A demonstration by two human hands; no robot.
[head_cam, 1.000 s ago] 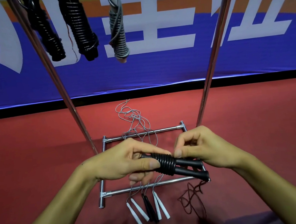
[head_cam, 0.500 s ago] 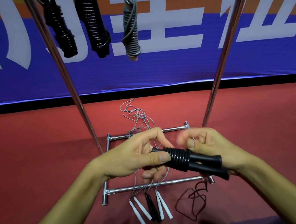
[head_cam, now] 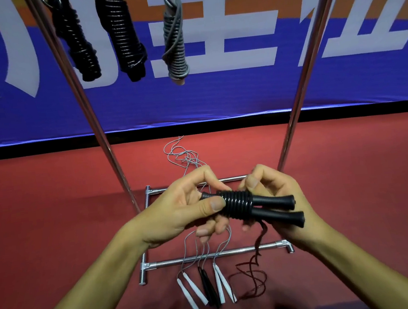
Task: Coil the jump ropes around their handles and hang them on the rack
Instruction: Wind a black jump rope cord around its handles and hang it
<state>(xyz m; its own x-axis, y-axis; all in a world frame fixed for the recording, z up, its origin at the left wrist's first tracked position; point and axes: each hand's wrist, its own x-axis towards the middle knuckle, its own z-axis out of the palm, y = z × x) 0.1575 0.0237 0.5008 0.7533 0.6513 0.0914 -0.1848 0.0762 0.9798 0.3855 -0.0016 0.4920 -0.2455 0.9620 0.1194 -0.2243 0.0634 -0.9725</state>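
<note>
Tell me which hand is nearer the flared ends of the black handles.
Right. The right hand sits just behind the flared ends, while the left hand grips the handles' opposite end, beyond the coiled rope.

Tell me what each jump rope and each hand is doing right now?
Black jump rope: partly coiled round its two handles, loose dark tail trailing to the floor.
Left hand: grips the handles at the coil's end.
Right hand: pinches the rope at the coil.
Three hung ropes: fully coiled, hanging from the rack.
Floor ropes: uncoiled, handles lying side by side.
</note>
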